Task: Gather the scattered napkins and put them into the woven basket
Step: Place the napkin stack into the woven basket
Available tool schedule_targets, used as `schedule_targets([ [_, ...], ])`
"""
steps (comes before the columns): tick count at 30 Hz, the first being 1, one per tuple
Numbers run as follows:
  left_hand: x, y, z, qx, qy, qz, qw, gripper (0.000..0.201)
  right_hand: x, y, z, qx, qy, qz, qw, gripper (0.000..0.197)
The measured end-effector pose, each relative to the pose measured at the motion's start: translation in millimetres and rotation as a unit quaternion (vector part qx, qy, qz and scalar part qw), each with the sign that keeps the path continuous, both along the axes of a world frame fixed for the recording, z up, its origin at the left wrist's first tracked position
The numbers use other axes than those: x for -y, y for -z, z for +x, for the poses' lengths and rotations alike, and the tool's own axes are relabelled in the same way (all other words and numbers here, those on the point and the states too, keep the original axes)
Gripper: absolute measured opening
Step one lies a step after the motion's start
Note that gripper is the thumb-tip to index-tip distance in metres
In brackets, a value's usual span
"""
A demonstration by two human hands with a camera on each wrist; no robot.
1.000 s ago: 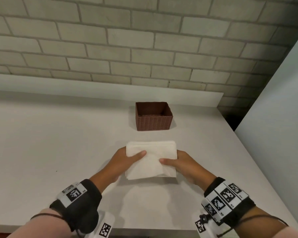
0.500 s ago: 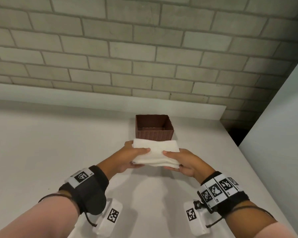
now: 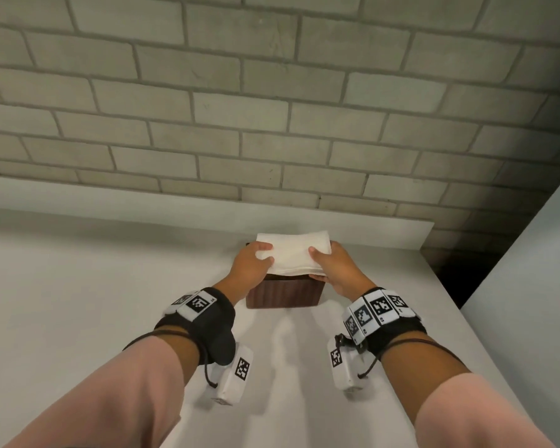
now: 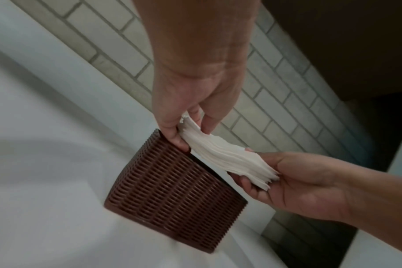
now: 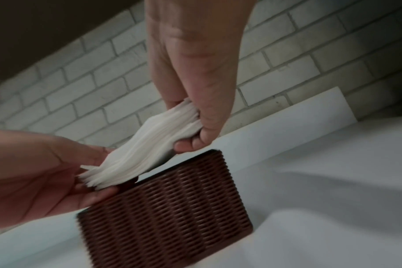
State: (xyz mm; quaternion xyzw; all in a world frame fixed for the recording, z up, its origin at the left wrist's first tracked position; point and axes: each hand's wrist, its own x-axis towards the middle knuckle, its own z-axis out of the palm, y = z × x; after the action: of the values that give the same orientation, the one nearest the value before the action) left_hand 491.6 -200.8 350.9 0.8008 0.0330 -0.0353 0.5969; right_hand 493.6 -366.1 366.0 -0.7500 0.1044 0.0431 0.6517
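Observation:
A stack of white napkins (image 3: 293, 253) hangs just above the brown woven basket (image 3: 283, 294) near the back of the white counter. My left hand (image 3: 256, 258) pinches the stack's left edge, thumb on top. My right hand (image 3: 325, 260) pinches its right edge the same way. In the left wrist view the napkins (image 4: 225, 156) sag between my left hand (image 4: 184, 130) and right hand (image 4: 264, 174), right over the basket (image 4: 172, 195) rim. The right wrist view shows the napkins (image 5: 149, 150) above the basket (image 5: 172, 208), held by my right hand (image 5: 195, 134) and left hand (image 5: 90, 172). The basket's inside is hidden.
A grey brick wall (image 3: 272, 108) rises behind a low white ledge (image 3: 175, 205). The white counter (image 3: 78, 302) spreads wide to the left. A pale panel (image 3: 530, 286) stands at the right, with a dark gap (image 3: 450, 279) beside the counter's right edge.
Both hands have lifted the napkin stack off the counter and carried it forward, from in front of the basket to directly over it.

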Motion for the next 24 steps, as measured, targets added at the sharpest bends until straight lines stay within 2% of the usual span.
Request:
schedule_targets([
  [3,2,5,16,-0.003,-0.002,0.048,0.999,0.034,0,4,15,0.003,0.005,-0.039,0.999,0.046],
  [6,5,6,22,-0.003,0.0,0.098,0.995,0.036,-5,5,23,0.014,0.006,-0.13,0.991,0.056],
  [10,4,8,19,-0.008,0.01,0.179,0.984,0.039,-10,4,21,-0.02,-0.015,-0.232,0.972,0.057],
  [15,-1,8,3,-0.025,0.051,0.269,0.962,0.034,-13,3,0,-0.073,-0.026,-0.28,0.957,0.059],
  [18,-1,8,-6,-0.034,0.056,0.289,0.955,0.034,-18,2,-12,-0.084,-0.03,-0.31,0.946,0.06],
  [22,3,7,-13,-0.032,0.051,0.318,0.946,0.036,-28,7,-24,-0.021,-0.047,-0.385,0.922,0.065],
  [24,7,7,-15,-0.04,0.047,0.334,0.94,0.036,-30,10,-27,0.006,-0.073,-0.432,0.899,0.057],
])
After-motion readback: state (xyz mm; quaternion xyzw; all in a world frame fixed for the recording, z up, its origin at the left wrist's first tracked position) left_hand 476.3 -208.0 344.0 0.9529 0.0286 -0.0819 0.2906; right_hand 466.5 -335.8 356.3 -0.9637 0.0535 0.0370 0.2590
